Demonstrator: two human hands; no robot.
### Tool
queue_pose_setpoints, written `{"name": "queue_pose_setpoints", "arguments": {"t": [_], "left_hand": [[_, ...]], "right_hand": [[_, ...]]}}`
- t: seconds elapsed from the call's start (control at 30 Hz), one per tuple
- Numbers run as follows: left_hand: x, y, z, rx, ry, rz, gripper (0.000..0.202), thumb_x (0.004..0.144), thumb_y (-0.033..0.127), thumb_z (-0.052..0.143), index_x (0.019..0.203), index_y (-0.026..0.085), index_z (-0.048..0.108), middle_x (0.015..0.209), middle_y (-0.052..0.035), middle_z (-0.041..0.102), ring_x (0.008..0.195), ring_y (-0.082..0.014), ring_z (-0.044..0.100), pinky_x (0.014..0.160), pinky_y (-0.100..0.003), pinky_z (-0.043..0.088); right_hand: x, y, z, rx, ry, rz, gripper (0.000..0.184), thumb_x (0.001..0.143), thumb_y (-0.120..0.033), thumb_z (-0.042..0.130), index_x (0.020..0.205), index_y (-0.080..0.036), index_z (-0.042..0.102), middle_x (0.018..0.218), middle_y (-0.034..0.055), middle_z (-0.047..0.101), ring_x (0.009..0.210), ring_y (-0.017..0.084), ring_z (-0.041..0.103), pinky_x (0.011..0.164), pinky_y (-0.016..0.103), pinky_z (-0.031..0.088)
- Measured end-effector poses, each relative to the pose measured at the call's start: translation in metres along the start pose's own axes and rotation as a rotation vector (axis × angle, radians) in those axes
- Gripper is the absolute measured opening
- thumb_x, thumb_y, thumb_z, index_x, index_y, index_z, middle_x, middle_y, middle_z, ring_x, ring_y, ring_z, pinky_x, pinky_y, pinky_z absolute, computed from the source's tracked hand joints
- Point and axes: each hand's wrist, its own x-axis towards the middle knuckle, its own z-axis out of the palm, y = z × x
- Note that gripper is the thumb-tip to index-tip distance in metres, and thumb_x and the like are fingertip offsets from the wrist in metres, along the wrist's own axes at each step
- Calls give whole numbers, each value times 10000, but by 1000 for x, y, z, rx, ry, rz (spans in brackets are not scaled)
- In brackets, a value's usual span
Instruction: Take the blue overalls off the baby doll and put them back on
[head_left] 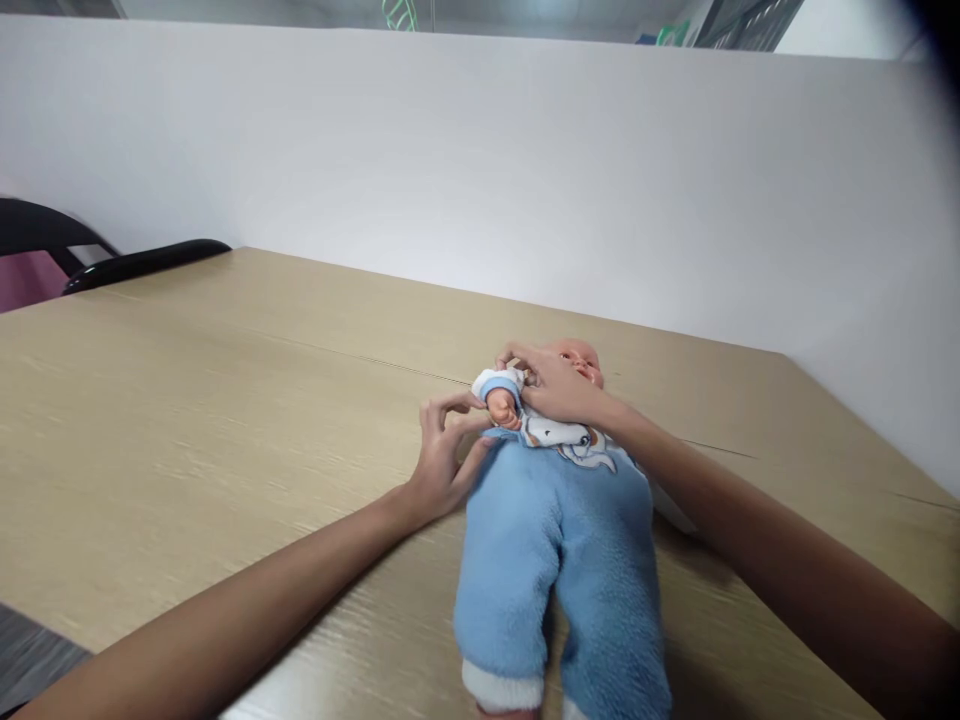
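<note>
A baby doll (581, 362) lies on its back on the table, its head at the far end. It wears fluffy light blue trousers (517, 540) with white cuffs and a white top (555, 432) with an animal picture. The doll's left-side sleeve (496, 380), white with a blue band, has the small doll hand (502, 408) poking out. My left hand (444, 455) curls its fingers at the cuff, thumb by the trouser waist. Reaching across the chest, my right hand (556, 385) grips the same sleeve higher up and covers part of the doll's face.
The wooden table (225, 420) spreads wide around the doll, with thin seams across it. A white partition (480, 170) rises along its far side. At the left stands a black chair (150, 262) with a pink part beside it.
</note>
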Motion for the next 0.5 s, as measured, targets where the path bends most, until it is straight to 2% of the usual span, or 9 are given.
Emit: {"name": "queue_pose_setpoints", "arguments": {"t": [0.07,0.13,0.23,0.33,0.4,0.5], "left_hand": [[0,0,1,-78,43,-8,197,1073,200,560,1258,259,594,1334,-102,572,1273,-248,534,1102,-468,416],[2,0,4,-231,80,-60,146,1094,244,522,1232,253,569,1305,-99,586,1270,-249,560,1105,-482,434],[8,4,8,-412,129,-306,139,1104,353,523,1171,242,571,1159,-67,624,1111,-204,623,993,-383,507],[14,11,11,-534,149,-608,245,1059,479,601,1084,236,580,1011,-24,626,910,-163,629,832,-296,529],[16,12,12,-609,151,-743,300,1018,530,650,1042,237,590,976,-11,630,887,-155,624,816,-273,528],[15,8,15,-678,152,-861,319,975,545,704,990,238,619,964,-3,636,921,-140,613,866,-240,514]], "right_hand": [[-1,-1,4,-25,25,-22,494,700,-31,501,1128,-213,666,1041,40,721,892,213,650,781,320,452],[-1,-4,6,-50,48,-51,433,738,-42,530,1095,-216,703,1049,52,725,936,228,665,819,338,466],[-5,-12,5,-20,35,-61,298,835,-108,577,1047,-228,749,1129,69,730,993,228,696,886,352,504],[-15,-23,-4,62,-8,24,237,954,-239,575,1113,-228,749,1194,86,740,1010,220,717,908,352,534],[-24,-30,-11,68,-47,132,261,1010,-371,565,1136,-222,739,1152,86,769,1017,238,721,909,363,530],[-38,-36,-15,-7,-133,246,325,1005,-497,587,1027,-215,747,1035,74,794,975,269,714,850,373,501]]}}
